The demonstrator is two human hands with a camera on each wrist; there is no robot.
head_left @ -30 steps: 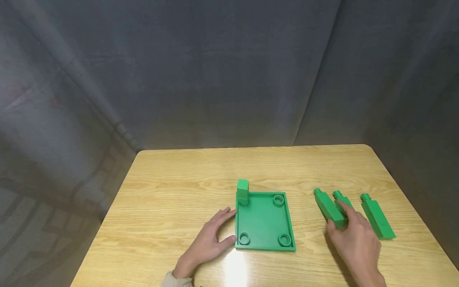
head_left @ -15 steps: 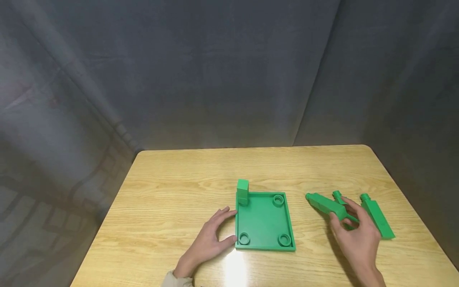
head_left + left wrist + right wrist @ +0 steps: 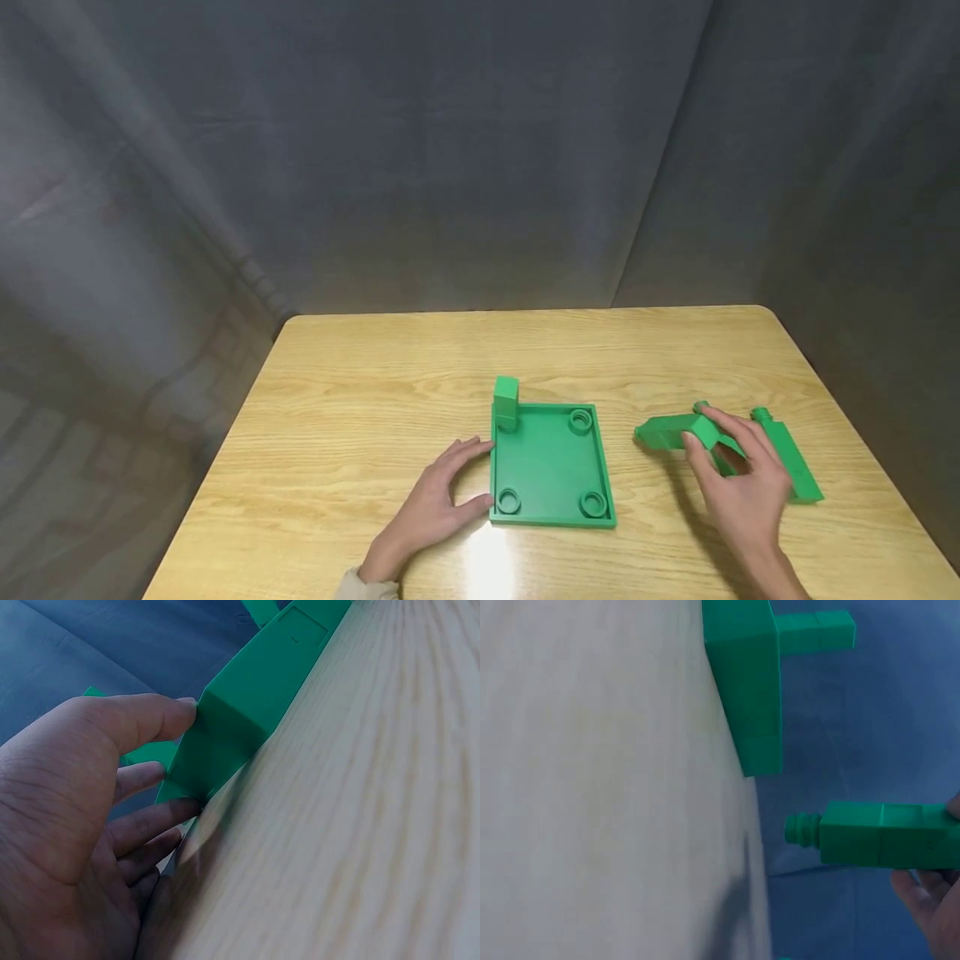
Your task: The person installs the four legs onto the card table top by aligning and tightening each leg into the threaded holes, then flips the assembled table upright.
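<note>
Lifted since before, green peg gripped by right hand, hiding another.

Head view: dim grey cloth backdrop, sharp focus; overhead light leaves a white glare patch on the pale wooden tabletop near its front edge. Soft shadows fall beside both hands. Both wrist views are blurred, wood grain smeared
</note>
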